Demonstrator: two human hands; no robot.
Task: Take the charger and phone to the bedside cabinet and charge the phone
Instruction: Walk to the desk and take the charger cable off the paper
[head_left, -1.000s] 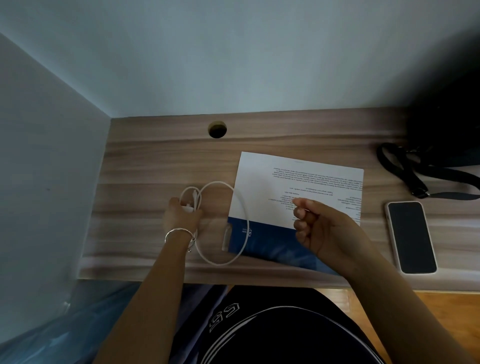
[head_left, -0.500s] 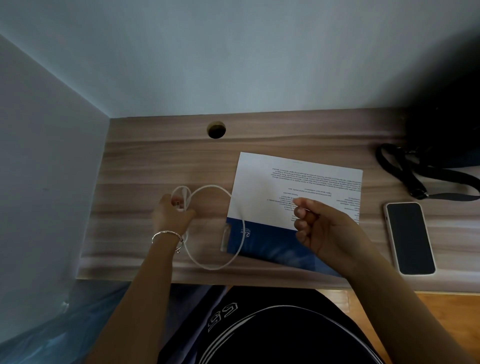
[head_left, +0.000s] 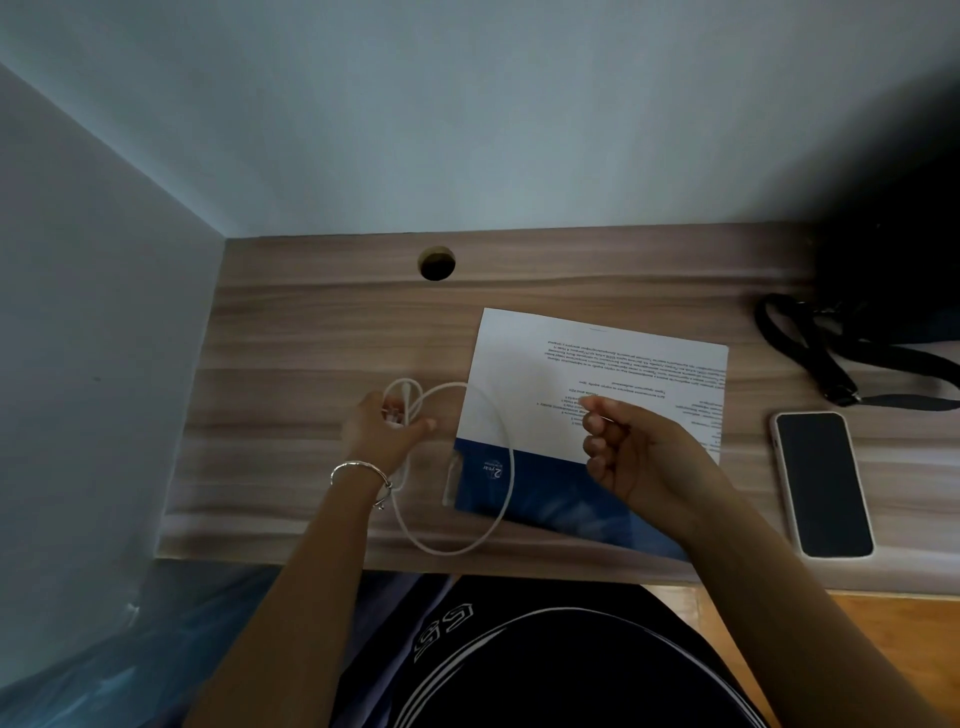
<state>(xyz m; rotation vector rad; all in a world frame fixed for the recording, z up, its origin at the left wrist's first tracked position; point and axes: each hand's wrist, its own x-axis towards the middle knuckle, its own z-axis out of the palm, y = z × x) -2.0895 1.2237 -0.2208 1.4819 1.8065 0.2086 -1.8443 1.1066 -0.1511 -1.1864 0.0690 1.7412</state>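
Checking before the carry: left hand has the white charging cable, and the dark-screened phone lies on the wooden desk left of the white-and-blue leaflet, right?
Not quite. The head view shows the dark-screened phone lying right of the white-and-blue leaflet, on the wooden desk. The left hand does hold the white charging cable.

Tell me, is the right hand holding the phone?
No, the phone lies flat on the desk, apart from the right hand, which hovers loosely curled over the paper.

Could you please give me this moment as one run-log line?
left hand: gripping white charger cable | right hand: empty, curled above blue-white booklet | dark-screened phone: flat on wooden desk
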